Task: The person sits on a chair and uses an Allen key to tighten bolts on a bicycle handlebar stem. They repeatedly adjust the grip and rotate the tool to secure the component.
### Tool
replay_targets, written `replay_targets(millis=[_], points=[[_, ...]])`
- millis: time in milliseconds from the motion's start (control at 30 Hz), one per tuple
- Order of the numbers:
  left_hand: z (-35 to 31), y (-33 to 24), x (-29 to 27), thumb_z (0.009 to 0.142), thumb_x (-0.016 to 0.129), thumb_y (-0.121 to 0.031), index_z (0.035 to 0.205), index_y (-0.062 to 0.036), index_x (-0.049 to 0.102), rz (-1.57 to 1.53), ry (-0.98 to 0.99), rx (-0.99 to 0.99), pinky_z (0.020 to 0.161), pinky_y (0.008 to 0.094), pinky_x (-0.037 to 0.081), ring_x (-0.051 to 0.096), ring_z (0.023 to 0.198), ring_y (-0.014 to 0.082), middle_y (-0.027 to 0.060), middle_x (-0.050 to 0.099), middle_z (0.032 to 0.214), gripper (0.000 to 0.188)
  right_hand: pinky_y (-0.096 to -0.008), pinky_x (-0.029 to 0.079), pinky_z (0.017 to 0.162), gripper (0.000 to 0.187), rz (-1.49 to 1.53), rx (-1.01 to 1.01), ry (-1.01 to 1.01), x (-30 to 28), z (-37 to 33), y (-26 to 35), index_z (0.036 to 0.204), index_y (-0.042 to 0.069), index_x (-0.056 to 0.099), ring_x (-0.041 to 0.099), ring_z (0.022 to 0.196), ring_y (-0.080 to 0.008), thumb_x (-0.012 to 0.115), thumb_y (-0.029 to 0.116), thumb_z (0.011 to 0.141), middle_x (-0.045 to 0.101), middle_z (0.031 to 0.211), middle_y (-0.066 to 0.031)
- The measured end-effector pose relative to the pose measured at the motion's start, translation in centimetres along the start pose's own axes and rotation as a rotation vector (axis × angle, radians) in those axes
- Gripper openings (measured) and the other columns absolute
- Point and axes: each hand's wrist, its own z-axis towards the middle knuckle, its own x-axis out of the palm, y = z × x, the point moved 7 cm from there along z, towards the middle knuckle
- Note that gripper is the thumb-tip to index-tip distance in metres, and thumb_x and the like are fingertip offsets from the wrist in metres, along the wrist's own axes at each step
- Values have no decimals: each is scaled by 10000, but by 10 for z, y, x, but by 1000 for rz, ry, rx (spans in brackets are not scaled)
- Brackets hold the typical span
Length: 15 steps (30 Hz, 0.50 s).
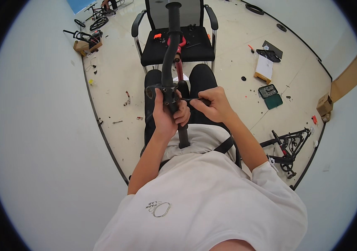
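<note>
A black bicycle handlebar with a stem clamp at its middle stands upright over my lap. My left hand grips the bar just below the stem clamp. My right hand holds a thin black tool whose tip points into the clamp from the right. The bar's lower grip end rests against my white shirt. A red part shows behind the bar, between my knees.
A black office chair with small parts on its seat stands just ahead of my knees. A green tool case, a cardboard box and a black bike frame lie to the right. More bike parts lie far left.
</note>
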Motion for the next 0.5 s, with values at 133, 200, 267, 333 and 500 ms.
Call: replay_targets(millis=[133, 200, 267, 333, 500], points=[[-2, 1, 5, 920, 199, -682, 920, -68, 444, 6, 7, -11, 347, 267, 231, 222, 347, 102, -22, 276, 459, 661, -335, 224, 388, 507, -64, -19, 23, 1, 0, -7, 491, -7, 404, 241, 396, -231, 709, 273, 784, 281, 432, -109], [-2, 1, 5, 921, 195, -681, 911, -70, 440, 3, 10, -18, 347, 265, 232, 222, 347, 102, -23, 272, 457, 658, -336, 227, 389, 511, -64, -17, 32, 3, 0, -12, 487, -3, 404, 246, 395, -237, 710, 281, 780, 283, 432, -111], [-1, 1, 6, 921, 192, -681, 903, -71, 435, 4, 21, -27, 347, 263, 233, 223, 346, 101, -23, 269, 455, 656, -334, 226, 399, 479, -81, -50, 72, 2, 1, -7, 514, -1, 377, 245, 414, -218, 691, 244, 779, 265, 450, -96], [0, 2, 4, 921, 191, -681, 899, -72, 433, 8, 30, -27, 347, 262, 236, 222, 345, 99, -25, 266, 454, 656, -338, 232, 405, 463, -93, -74, 96, 3, 1, -6, 525, 1, 370, 258, 417, -214, 684, 231, 776, 265, 457, -92], [-1, 2, 3, 919, 196, -685, 888, -74, 425, -2, 47, -30, 348, 259, 240, 224, 345, 98, -28, 262, 453, 654, -362, 263, 406, 465, -160, -187, 138, 3, 7, -3, 512, 12, 397, 341, 390, -259, 689, 264, 772, 328, 451, -107]])
